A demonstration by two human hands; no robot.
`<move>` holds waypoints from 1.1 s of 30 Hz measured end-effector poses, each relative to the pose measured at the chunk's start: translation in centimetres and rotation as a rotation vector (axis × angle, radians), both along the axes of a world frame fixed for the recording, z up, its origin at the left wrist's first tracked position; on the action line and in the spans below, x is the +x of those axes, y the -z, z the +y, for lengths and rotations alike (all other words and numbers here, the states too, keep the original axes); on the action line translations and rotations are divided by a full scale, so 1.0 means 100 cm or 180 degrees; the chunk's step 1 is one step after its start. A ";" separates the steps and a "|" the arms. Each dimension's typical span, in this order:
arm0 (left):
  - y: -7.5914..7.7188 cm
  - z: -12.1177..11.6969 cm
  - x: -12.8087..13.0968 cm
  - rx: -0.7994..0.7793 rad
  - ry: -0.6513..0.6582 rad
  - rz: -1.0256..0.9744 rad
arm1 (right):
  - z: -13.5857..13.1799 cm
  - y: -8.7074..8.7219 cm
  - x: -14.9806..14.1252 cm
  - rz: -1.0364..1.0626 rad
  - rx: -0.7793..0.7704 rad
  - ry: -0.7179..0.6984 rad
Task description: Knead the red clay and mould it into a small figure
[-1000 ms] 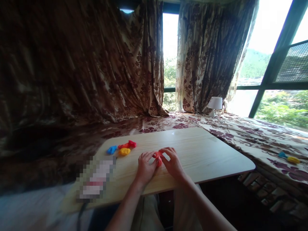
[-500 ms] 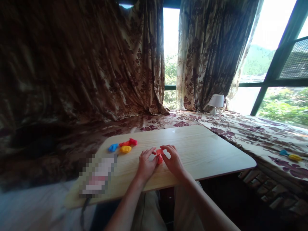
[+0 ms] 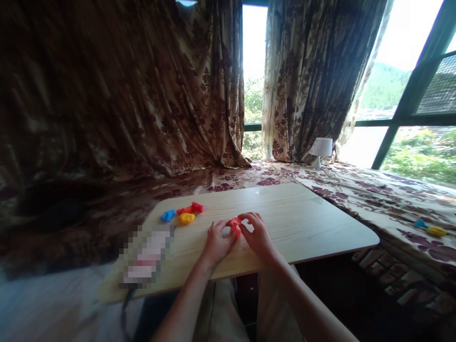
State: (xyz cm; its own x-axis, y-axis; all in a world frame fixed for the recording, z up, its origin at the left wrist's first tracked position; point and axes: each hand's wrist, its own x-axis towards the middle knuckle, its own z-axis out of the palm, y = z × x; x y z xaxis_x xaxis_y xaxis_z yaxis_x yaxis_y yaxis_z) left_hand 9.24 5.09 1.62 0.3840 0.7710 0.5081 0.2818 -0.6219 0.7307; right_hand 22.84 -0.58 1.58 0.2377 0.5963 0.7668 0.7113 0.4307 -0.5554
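Between my two hands, close above the wooden table, is a small, soft, coral-red crumpled piece [image 3: 235,232]; its material is hard to make out. My left hand [image 3: 220,242] pinches its left side with thumb and fingers. From the right, my right hand [image 3: 257,235] grips the upper part between thumb and fingertips. Farther off to the left lie similar crumpled pieces: a blue piece [image 3: 167,215], a yellow piece [image 3: 186,218] and a red piece [image 3: 197,207], close together.
The light wooden table [image 3: 302,218] has rounded corners. A blurred-out flat object [image 3: 147,256] with a dark strap lies at its left side. Patterned cloth [image 3: 356,190] covers the ledge behind, with a white lamp [image 3: 322,148] and another yellow piece [image 3: 436,231] on it.
The upper part of the coral-red piece has been gathered closer, and my left fingers have come nearer to it. My right hand has shifted slightly. The pieces at the left stay put.
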 end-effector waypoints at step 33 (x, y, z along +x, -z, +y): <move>-0.004 -0.003 -0.003 0.0261 0.0090 -0.0323 | -0.002 -0.002 -0.001 -0.0024 0.0039 -0.0085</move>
State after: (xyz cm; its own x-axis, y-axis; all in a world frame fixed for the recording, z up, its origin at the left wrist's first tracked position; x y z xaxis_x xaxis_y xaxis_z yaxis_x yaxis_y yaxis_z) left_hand 8.92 4.81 2.03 0.3484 0.7148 0.6064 0.1905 -0.6874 0.7008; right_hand 22.79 -0.79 1.76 0.2160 0.5929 0.7758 0.7036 0.4564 -0.5447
